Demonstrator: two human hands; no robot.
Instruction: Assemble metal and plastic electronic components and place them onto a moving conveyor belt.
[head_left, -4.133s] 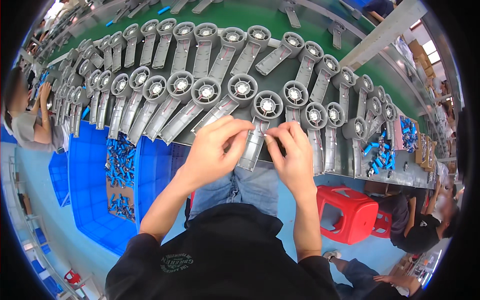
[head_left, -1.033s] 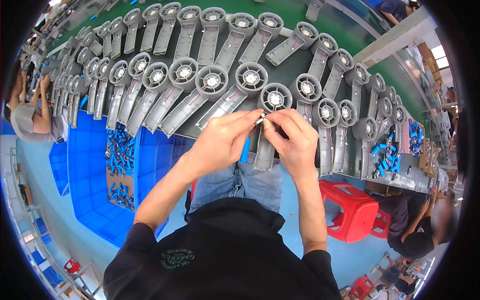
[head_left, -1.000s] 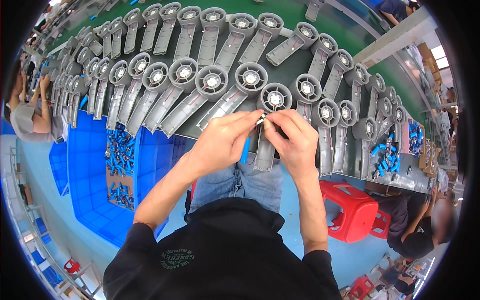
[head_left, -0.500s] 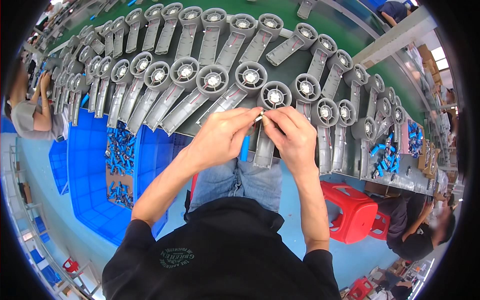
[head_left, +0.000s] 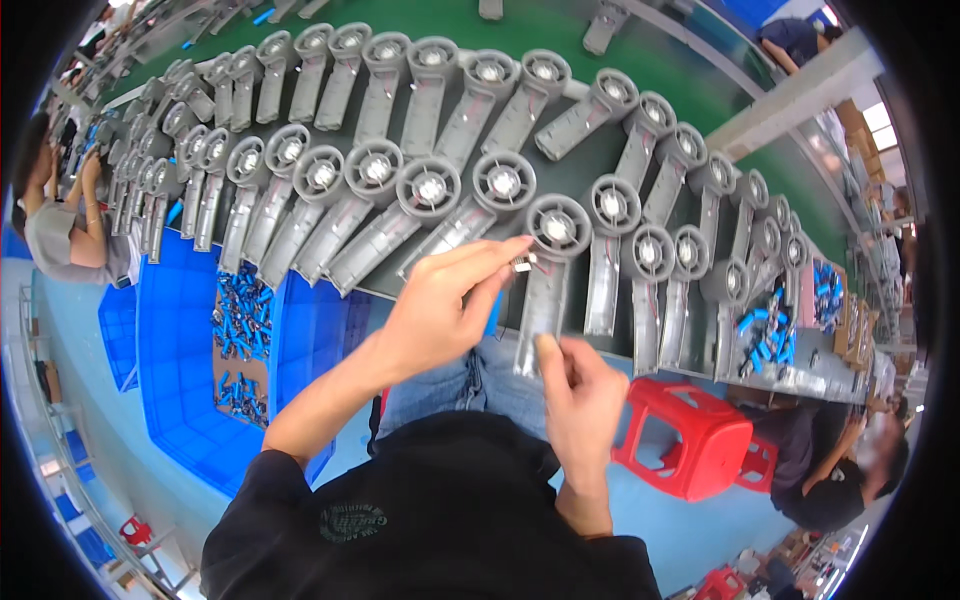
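Observation:
My left hand (head_left: 440,310) is closed in a pinch on a small white-and-metal part (head_left: 523,264), just in front of a grey fan housing's round head. Below that palm a blue cylindrical battery cell (head_left: 493,314) shows in part; whether it is joined to the small part I cannot tell. The grey handheld fan housing (head_left: 545,300) lies with its round grille away from me and its open handle toward me. At the near end of this handle, my right hand (head_left: 585,395) is closed, thumb and fingers on the tip, slightly blurred.
Rows of similar grey fan housings (head_left: 428,188) cover the bench. A blue bin (head_left: 180,370) with many blue cells stands at left. More blue cells (head_left: 770,325) lie at the bench's right. A red stool (head_left: 690,440) is at right. Co-workers sit on both sides.
My right hand has left the small part and come down toward me to the handle's end. The left hand keeps its pinch. The bench appears slightly lower in view.

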